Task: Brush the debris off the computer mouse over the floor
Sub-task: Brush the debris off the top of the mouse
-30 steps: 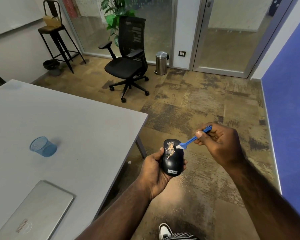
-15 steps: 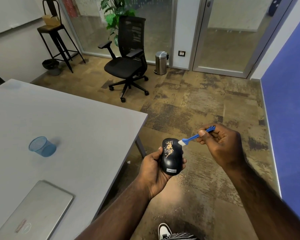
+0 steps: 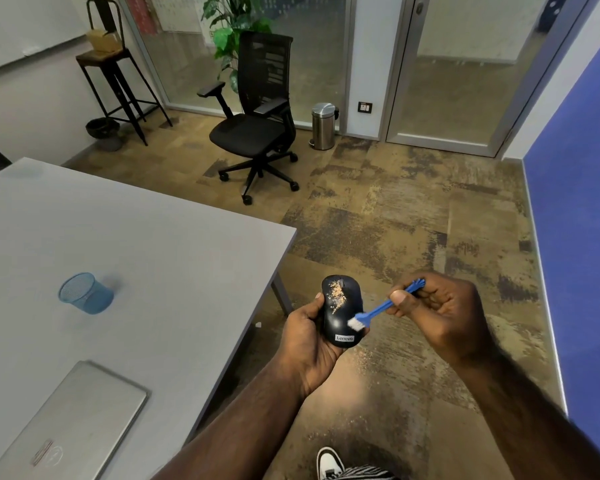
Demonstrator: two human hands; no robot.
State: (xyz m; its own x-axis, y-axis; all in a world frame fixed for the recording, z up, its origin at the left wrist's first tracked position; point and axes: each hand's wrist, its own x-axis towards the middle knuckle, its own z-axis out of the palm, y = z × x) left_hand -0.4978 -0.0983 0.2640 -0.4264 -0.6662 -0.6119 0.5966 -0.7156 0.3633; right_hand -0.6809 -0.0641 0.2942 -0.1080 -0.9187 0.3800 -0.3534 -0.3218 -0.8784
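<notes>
In the left hand [image 3: 309, 344], the mouse [image 3: 342, 311].

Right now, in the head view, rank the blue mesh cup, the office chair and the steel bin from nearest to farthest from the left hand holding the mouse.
1. Blue mesh cup: on the grey table, to the left of the left hand.
2. Office chair: on the floor, well beyond the table's far corner.
3. Steel bin: farthest back, by the glass wall, just right of the chair.
</notes>
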